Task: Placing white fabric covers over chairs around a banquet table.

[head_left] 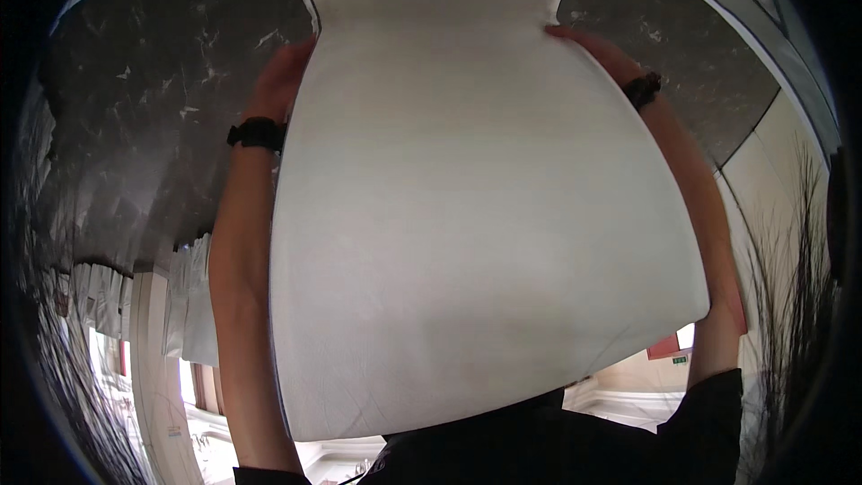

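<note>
A large, smooth off-white padded panel (pixel 476 189) fills the middle of the view. It narrows to a waist near the top and widens toward me, like the upholstery of a chair, though its kind is not certain. At the waist's left edge, my left hand (pixel 287 76) grips the side, its fingers mostly hidden behind the edge. Opposite it, my right hand (pixel 597 52) holds the right edge, with one digit laid along the rim and the other fingers out of sight. Both forearms run up alongside the panel.
Dark grey marbled surface (pixel 171 99) spreads on both sides beyond the panel. Grey-white pleated cloth (pixel 189 305) hangs at lower left beside a pale post (pixel 148 350) and bright windows. Dark bristly strands rise at both rims. A small green sign (pixel 680 360) shows at lower right.
</note>
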Demonstrator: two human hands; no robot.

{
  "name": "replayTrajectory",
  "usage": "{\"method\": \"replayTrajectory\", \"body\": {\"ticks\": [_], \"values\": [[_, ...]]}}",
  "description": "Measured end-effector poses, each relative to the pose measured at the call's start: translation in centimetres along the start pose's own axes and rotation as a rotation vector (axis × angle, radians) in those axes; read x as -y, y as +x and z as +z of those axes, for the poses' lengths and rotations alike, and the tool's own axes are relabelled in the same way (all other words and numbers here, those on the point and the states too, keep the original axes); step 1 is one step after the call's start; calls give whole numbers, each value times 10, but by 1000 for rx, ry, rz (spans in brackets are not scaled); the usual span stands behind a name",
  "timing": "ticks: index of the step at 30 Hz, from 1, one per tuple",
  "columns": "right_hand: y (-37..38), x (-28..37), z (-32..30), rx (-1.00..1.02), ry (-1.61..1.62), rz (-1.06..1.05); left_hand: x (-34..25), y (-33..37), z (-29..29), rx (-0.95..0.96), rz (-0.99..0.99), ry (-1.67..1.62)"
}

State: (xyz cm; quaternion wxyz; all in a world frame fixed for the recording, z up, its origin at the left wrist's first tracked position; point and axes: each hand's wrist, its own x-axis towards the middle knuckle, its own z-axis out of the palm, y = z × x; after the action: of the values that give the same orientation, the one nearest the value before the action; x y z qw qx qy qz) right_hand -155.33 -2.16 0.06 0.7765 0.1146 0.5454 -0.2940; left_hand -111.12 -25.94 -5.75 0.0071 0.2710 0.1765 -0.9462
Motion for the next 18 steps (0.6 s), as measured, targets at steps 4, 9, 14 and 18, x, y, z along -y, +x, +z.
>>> {"method": "replayTrajectory", "body": {"ticks": [4, 9, 14, 18], "values": [[17, 14, -27, 187, -1090, -374, 12, -1, -21, -324, 357, 714], [58, 20, -47, 335, -969, -205, -35, 5, -68, -476, 422, 1062], [-7, -14, -27, 88, -475, -242, -42, -21, 2, -663, 243, 1466], [-128, -29, -54, 49, -303, -249, -31, -30, 107, -611, 347, 1188]]}}
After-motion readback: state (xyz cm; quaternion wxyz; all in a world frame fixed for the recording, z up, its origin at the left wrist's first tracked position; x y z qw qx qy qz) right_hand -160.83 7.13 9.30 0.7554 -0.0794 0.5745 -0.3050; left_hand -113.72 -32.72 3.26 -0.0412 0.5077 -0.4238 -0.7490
